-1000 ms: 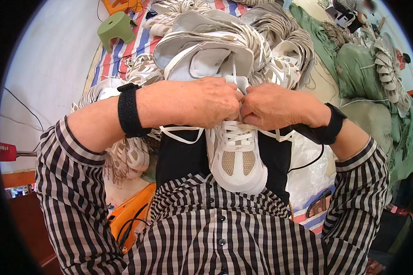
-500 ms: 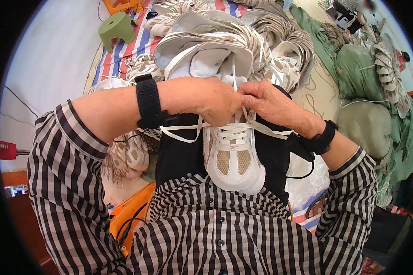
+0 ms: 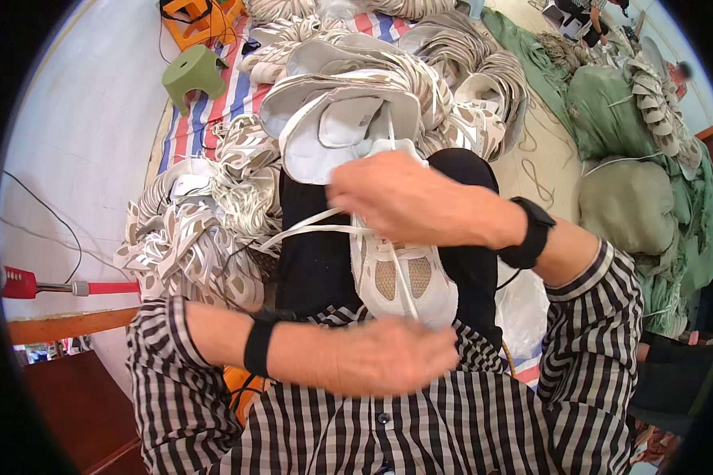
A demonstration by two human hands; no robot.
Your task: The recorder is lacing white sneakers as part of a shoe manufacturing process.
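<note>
A white and beige sneaker upper lies over my black-clad thighs, its toe toward me. Below the toe, my left hand is closed and blurred by motion. A white shoelace runs taut from the lacing down to that hand. My right hand lies across the lacing and throat, fingers curled and partly smeared; what they grip is hidden. Loose lace strands stretch left from under it. Beyond, the tongue and one lace end rest against a stack of uppers with pale grey linings.
Piled uppers lie to my left, and more stacked uppers at the far right. A green stool stands on striped sheeting. Green sacks sit at right. A red-handled tool juts in at left.
My hands have come apart from the throat of the shoe. The left has swung down past the toe, drawing lace with it; the right has shifted left over the lacing.
</note>
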